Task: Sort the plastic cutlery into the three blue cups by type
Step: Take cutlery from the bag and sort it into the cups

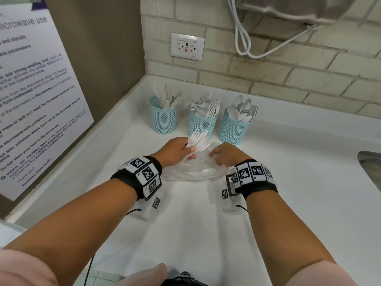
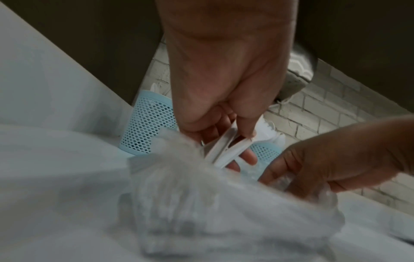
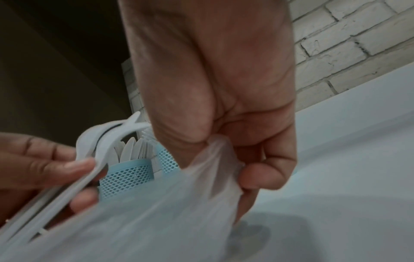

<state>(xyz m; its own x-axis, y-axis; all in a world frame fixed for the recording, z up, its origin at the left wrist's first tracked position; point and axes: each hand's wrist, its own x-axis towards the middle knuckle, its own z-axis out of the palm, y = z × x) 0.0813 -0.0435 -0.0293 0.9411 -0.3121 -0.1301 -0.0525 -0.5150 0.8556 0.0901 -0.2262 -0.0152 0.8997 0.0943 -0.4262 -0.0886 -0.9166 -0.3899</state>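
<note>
Three blue mesh cups stand in a row on the white counter: the left cup (image 1: 163,116) holds knives, the middle cup (image 1: 202,122) forks, the right cup (image 1: 234,129) spoons. My left hand (image 1: 178,150) grips a small bunch of white plastic forks (image 1: 199,139) by their handles, tines pointing toward the middle cup. The fork handles (image 2: 224,150) show between its thumb and fingers. My right hand (image 1: 224,154) pinches the edge of a clear plastic bag (image 1: 193,172) lying on the counter. The bag's film (image 3: 201,177) is bunched in its fingers. A white spoon (image 1: 207,171) lies inside the bag.
A brick wall with a power socket (image 1: 187,46) runs behind the cups. A microwave notice (image 1: 35,96) hangs on the left wall. The rim of a steel sink (image 1: 371,168) shows at the right edge. White cables (image 1: 243,38) hang above the counter.
</note>
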